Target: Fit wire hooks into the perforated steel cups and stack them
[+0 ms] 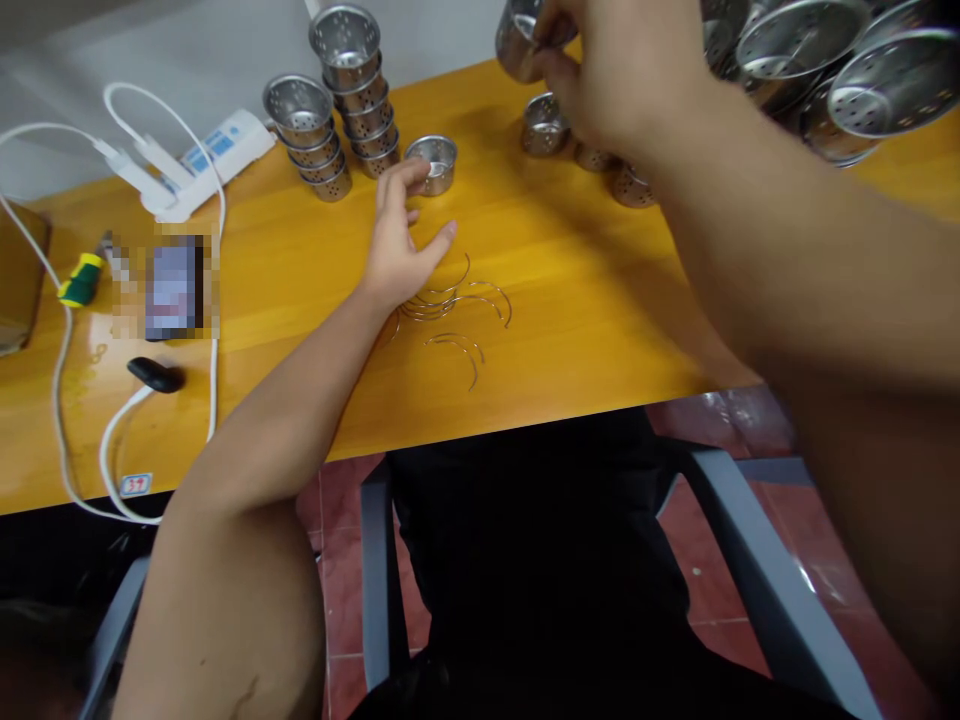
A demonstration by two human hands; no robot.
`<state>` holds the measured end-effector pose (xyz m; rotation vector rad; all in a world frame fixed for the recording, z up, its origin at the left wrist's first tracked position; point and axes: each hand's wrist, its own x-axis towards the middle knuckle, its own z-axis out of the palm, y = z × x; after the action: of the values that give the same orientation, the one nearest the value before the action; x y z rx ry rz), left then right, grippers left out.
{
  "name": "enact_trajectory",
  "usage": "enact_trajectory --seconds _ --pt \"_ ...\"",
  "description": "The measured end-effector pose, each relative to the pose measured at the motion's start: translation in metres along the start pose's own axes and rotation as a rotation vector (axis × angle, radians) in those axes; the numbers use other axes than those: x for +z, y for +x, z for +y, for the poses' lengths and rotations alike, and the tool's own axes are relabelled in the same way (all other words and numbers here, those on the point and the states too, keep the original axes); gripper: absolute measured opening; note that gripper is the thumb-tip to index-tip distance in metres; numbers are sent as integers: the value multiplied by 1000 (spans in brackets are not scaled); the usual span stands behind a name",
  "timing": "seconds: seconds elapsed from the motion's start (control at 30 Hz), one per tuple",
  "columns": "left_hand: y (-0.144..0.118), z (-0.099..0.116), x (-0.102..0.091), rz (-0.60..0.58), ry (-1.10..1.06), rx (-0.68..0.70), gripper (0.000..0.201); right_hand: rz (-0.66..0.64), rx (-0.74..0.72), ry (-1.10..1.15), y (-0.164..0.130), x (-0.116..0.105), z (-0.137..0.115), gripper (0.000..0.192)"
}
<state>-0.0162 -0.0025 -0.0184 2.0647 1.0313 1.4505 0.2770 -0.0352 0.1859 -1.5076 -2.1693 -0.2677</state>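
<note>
Desk [585,300] lay bare between both hands, its near edge just below the wire rings [450,305]. The left hand [397,245] rested spread, fingertips touching a small steel cup [433,163] just beyond. The right hand [622,70] gripped another perforated cup [517,40], raised above loose cups [545,125].

Hands [397,240] among perforated steel cups [433,162]

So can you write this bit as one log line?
left hand: fingers touch small steel cup | right hand: holds steel cup | wire hoops: lying on table
</note>
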Motion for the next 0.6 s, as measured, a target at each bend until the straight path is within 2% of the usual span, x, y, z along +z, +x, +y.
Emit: enact_trajectory --seconds 0.07,0.1,0.13,0.2,0.23,0.3,0.37,0.47,0.6 --pt "1 3 -1 7 -10 -6 86 -85 12 -58 24 5 18 24" --pt "1 4 -1 11 -15 -15 84 -89 -5 -100 34 9 26 18" --pt "2 4 -1 15 -20 -25 83 -151 11 -154 44 15 32 24" --pt "3 2 -1 17 -28 -30 82 -254 12 -283 57 28 38 80" --pt "3 0 -1 14 -32 -24 82 -292 20 -331 61 34 38 101" --pt "4 -5 0 11 -35 -6 84 -313 33 -378 64 44 36 121" --pt "5 -11 2 19 -32 -1 86 -303 44 -384 62 52 32 121" --pt "6 -16 4 54 -40 -12 88 -309 41 -384 60 58 31 111" --pt "8 -11 4 81 -73 -52 85 -351 47 -391 64 62 33 101"
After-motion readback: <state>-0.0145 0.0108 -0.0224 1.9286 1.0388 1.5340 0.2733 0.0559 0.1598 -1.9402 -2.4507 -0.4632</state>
